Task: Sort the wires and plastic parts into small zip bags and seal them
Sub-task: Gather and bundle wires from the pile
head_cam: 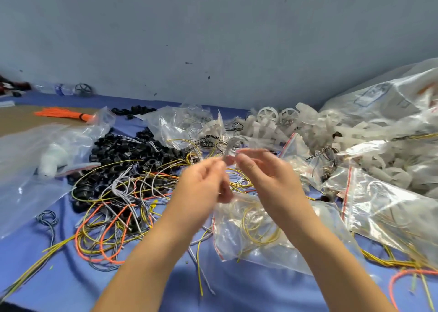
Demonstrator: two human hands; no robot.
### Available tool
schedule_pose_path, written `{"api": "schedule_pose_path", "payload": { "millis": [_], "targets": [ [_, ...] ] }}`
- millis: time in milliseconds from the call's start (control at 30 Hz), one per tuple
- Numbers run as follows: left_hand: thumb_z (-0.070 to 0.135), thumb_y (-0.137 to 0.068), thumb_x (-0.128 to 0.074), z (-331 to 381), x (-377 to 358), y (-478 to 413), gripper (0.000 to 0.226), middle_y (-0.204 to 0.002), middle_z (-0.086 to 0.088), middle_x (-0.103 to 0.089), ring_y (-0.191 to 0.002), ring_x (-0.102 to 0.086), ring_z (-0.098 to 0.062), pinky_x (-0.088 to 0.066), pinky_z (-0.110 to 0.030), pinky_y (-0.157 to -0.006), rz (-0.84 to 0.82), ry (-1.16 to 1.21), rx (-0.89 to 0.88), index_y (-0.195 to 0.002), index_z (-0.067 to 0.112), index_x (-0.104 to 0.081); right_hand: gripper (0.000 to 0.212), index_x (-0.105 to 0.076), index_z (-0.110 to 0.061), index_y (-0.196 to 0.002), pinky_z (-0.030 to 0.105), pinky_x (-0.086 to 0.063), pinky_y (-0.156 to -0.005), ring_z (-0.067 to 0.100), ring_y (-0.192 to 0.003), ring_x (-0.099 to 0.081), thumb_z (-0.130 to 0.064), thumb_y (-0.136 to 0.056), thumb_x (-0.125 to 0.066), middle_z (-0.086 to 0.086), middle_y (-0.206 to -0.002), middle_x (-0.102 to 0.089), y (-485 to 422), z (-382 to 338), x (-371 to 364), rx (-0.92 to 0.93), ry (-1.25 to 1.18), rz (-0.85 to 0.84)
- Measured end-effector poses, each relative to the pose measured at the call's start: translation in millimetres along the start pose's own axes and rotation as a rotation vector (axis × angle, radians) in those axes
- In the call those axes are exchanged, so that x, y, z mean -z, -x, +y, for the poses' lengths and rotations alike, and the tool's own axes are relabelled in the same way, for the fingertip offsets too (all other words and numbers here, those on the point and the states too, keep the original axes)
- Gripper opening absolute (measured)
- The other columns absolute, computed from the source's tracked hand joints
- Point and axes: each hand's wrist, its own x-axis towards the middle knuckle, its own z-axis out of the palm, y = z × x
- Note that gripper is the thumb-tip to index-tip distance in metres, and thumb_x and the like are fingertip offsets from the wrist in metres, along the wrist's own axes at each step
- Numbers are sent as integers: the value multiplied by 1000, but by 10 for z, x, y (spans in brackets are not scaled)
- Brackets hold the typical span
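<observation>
Wire (230, 147) pinched between both hands (203, 181) (267, 176), above zip bag (272, 252).

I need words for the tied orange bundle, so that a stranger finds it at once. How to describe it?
Look far left, below the grey wall, for the brown board. On it lies the orange bundle: straight strands bound by a black tie, unlike the loose, curled orange wires in the tangle.

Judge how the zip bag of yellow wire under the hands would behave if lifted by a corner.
The zip bag would probably sag and crumple; its film lies wrinkled. Likely light: only a few thin yellow wire loops inside. Its glossy film may slip between fingers.
</observation>
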Motion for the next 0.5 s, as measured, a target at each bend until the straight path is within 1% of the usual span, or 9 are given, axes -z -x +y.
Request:
{"api": "schedule_pose_path", "payload": {
  "millis": [33, 67, 100, 133, 200, 233, 300, 400, 500],
  "targets": [
    [14, -104, -40, -2, 127, -53, 27, -55, 10, -53, -47, -52, -7, -53, -25, -56, 84, -39, 13, -92, 13, -65, 10, -70, -26, -100, 14, -47, -78, -5, -88, -66, -28, -94, -62, -19, -92, -74, 3, 35, 42, 21, 178, -57],
    [14, -104, -39, -5, 284, -106, 27, -50, 12, -48, -44, -48, -6, -51, -23, -53, 158, -73, 46, -96, 13, -64, 13, -71, -28, -103, 13, -45, -82, -5, -95, -64, -31, -95, -60, -21, -99, -72, 8, 68, 90, 35, 358, -97],
    [14, -105, -37, -12, 456, -151, 27, -47, 12, -44, -41, -45, -5, -50, -22, -49, 216, -93, 104, -99, 13, -64, 16, -71, -28, -106, 11, -43, -82, -3, -98, -63, -30, -96, -58, -20, -103, -71, 16, 99, 137, 50, 502, -115],
    [14, -105, -36, -11, 631, -182, 27, -45, 11, -41, -38, -42, -5, -49, -21, -44, 256, -96, 181, -99, 12, -63, 18, -72, -28, -108, 13, -44, -83, 1, -99, -63, -28, -97, -57, -18, -106, -70, 20, 123, 173, 69, 602, -126],
    [13, -104, -36, -11, 929, -189, 26, -41, 8, -37, -33, -37, -6, -45, -20, -38, 263, -117, 337, -97, 10, -61, 21, -71, -25, -112, 27, -46, -88, 11, -104, -63, -22, -98, -55, -12, -111, -70, 31, 160, 211, 113, 742, -164],
    [13, -104, -37, -16, 1031, -178, 25, -40, 8, -35, -31, -36, -7, -43, -21, -37, 225, -145, 397, -97, 8, -61, 23, -69, -26, -114, 33, -47, -91, 14, -106, -62, -21, -98, -54, -11, -114, -69, 35, 169, 217, 129, 788, -185],
    [13, -103, -40, -28, 1118, -115, 24, -42, 6, -31, -32, -32, -10, -40, -22, -38, 99, -203, 490, -97, 4, -61, 25, -67, -26, -118, 37, -46, -92, 17, -108, -61, -21, -99, -53, -10, -116, -68, 41, 179, 235, 133, 817, -203],
    [11, -102, -41, -89, 1038, -2, 24, -47, 4, -25, -34, -27, -11, -37, -21, -39, -119, -298, 567, -95, 3, -63, 25, -67, -27, -117, 35, -47, -89, 14, -103, -63, -20, -99, -52, -12, -114, -69, 50, 183, 264, 136, 793, -178],
    [13, -102, -41, -161, 820, 62, 26, -46, 5, -27, -34, -29, -11, -35, -19, -40, -268, -369, 581, -92, 7, -64, 25, -68, -28, -115, 34, -47, -87, 10, -93, -62, -20, -98, -52, -15, -107, -70, 51, 177, 251, 106, 762, -185]
  ]
}}
